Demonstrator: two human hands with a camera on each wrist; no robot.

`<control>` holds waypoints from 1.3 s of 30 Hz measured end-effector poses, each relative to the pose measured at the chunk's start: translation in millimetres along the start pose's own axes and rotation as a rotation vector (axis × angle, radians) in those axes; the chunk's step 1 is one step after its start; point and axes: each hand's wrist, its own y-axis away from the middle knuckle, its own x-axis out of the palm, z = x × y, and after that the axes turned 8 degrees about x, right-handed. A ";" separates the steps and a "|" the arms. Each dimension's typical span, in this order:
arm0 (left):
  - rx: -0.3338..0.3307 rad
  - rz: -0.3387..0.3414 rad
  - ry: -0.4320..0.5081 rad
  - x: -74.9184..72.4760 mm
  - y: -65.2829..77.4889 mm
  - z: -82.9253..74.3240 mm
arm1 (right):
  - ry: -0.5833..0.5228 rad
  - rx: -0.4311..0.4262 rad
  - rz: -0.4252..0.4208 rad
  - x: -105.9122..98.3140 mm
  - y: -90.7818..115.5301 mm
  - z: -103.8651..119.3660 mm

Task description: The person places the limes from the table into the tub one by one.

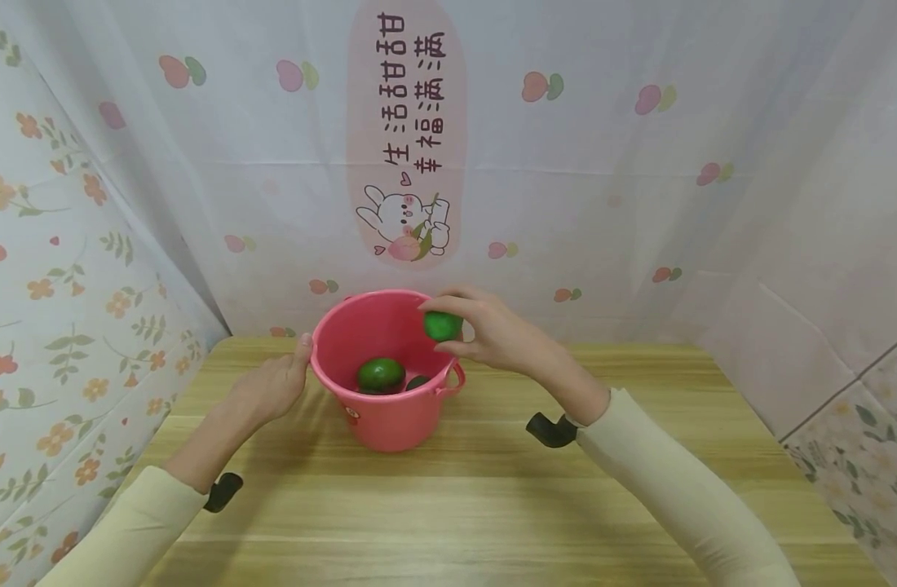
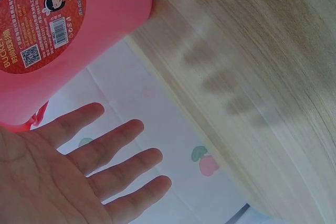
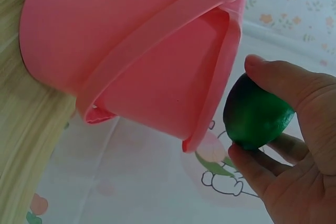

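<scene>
My right hand (image 1: 485, 330) pinches a small rounded green fruit (image 1: 442, 326) between thumb and fingers, over the right rim of a pink bucket (image 1: 393, 424). In the right wrist view the fruit (image 3: 257, 111) is bright green with a darker side, just outside the bucket's rim. Inside the bucket lies a larger glossy green fruit (image 1: 382, 374), with a dark fruit (image 1: 417, 382) partly hidden beside it. My left hand (image 1: 276, 383) is at the bucket's left side, thumb at the rim. In the left wrist view its fingers (image 2: 113, 148) are straight and spread, apart from the bucket wall.
The bucket stands near the back of a wooden table (image 1: 448, 505). Its handle (image 3: 157, 22) hangs down along the outside. A printed white curtain (image 1: 603, 204) hangs behind the table, and a floral curtain (image 1: 67, 326) hangs on the left.
</scene>
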 end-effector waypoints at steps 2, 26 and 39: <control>0.004 0.000 -0.003 0.2 -0.3 0.2 | -0.001 0.011 0.008 1.7 -2.3 -0.5; 0.037 -0.024 0.001 -0.1 -0.4 -2.3 | -0.026 0.086 0.037 2.3 -5.3 -5.4; 0.059 -0.035 -0.024 -0.1 -6.5 -2.9 | -0.014 0.105 -0.019 -14.4 32.2 -30.2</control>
